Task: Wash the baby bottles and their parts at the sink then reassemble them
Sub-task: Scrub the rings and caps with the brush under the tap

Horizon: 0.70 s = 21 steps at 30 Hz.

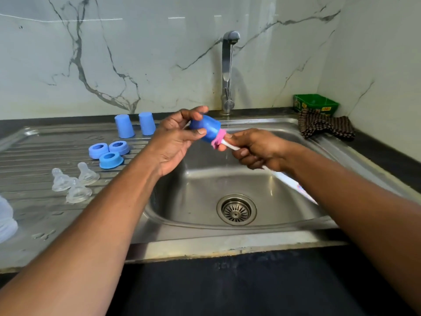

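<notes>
My left hand [175,135] pinched the blue cap [206,131] over the sink [205,226]; my right hand [255,149] gripped the brush [230,145], its pink head inside the cap. Two caps [135,126], three rings [109,151] and three teats [73,182] sat on the drainboard [34,151]. I judged washing ongoing, reassembly pending.

Home kitchen: steel sink [284,226], tap [228,71], marble backsplash [114,65].
</notes>
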{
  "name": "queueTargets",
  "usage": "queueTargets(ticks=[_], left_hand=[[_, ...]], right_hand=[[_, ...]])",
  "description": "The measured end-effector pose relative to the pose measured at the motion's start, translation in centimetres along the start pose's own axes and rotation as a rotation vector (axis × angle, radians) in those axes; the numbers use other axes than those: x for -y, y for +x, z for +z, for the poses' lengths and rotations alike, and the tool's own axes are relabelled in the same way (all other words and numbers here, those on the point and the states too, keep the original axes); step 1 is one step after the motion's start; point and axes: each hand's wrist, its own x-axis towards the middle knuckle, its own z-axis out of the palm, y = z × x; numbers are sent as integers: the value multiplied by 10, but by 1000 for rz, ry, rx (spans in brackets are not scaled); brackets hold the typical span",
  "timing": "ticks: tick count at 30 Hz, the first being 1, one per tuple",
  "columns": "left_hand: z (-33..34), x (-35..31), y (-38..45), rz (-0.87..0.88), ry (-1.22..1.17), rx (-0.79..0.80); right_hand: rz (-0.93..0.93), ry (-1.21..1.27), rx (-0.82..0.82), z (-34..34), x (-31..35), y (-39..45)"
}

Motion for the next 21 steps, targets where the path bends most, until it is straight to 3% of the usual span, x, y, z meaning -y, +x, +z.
queueTargets(ticks=[2,4,6,8,11,13,15,18,21], left_hand=[[2,-5,3,14,-58,-36],[4,-4,8,-10,-99,-186],[2,-1,11,-82,67,-393],[-5,2,9,-200,272,-491],[-12,1,3,-280,329,-406],[-10,0,2,-280,243,-283],[-12,-1,1,-278,147,-171],[-17,0,0,-302,121,-55],[-11,1,-1,-307,143,-119]], right_hand=[[-59,-24,-53,8,0,2],[-156,-66,-139,14,1,1],[-230,-99,-222,19,4,-1],[-310,-194,-298,23,5,-1],[-424,-575,-421,21,0,4],[-440,-687,-476,19,0,6],[-433,-613,-428,16,3,6],[-235,-386,-263,12,5,4],[-144,-343,-218,18,1,4]])
